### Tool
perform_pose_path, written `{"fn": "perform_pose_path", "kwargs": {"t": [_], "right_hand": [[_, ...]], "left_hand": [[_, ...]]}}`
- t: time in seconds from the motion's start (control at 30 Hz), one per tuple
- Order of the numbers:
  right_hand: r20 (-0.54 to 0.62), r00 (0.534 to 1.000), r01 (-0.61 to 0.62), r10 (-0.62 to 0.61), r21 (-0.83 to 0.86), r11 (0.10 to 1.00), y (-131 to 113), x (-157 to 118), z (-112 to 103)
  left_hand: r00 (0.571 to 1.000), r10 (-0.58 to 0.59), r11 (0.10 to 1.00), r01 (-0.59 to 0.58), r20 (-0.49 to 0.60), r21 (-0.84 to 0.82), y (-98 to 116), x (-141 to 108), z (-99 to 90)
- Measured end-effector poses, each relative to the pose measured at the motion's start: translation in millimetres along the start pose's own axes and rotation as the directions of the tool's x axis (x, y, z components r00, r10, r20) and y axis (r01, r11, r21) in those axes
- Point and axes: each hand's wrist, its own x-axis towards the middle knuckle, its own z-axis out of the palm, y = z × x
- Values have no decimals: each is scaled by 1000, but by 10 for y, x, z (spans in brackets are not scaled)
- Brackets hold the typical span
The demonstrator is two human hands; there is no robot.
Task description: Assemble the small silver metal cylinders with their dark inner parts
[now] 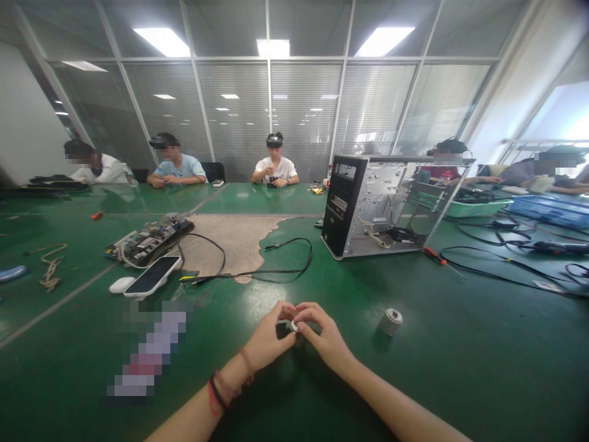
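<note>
Both hands meet over the green table, their fingertips around one small white round piece. My left hand is closed on its left side, thumb and fingers curled. From the other side my right hand pinches the same piece. Fingers cover most of it, so its kind does not show. To the right, apart from both hands, stands a short pale cylinder with a small dark mark on top.
Beyond my hands stands an open computer case. A screwdriver lies by its corner. Leftward are a circuit board assembly, a phone, a white mouse and black cables. Several people sit around the table.
</note>
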Motion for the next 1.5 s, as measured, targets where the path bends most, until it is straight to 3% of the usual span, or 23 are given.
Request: {"fn": "perform_pose_path", "kwargs": {"t": [0.13, 0.37, 0.57, 0.7, 0.9, 1.03, 1.23, 1.5], "right_hand": [[-1, 1000, -11, 11, 13, 1000, -29, 11, 1], [-40, 999, 6, -5, 47, 999, -19, 40, 1], [-115, 993, -46, 40, -51, 998, 40, 66, -174], [19, 997, -66, 73, -245, 967, 104, 35, -279], [196, 973, -1, 121, -525, 851, 160, -28, -242], [228, 966, 14, 124, -521, 853, 133, -20, -267], [104, 994, 59, -13, -448, 892, 33, -11, -325], [221, 975, 95, 3, -428, 899, -36, -48, -123]], "left_hand": [[998, 24, 999, -26, -65, -21, -7, 1, -8], [973, -160, 969, 123, -165, -214, -149, 47, -44], [953, -207, 956, 151, -219, -250, -204, 64, -74], [953, -215, 963, 172, -211, -205, -271, 56, -95], [950, -212, 973, 183, -230, -143, -335, 63, -121], [945, -229, 970, 204, -233, -130, -322, 72, -127], [947, -221, 972, 194, -232, -134, -301, 71, -117], [949, -225, 970, 196, -222, -144, -260, 74, -121]]}}
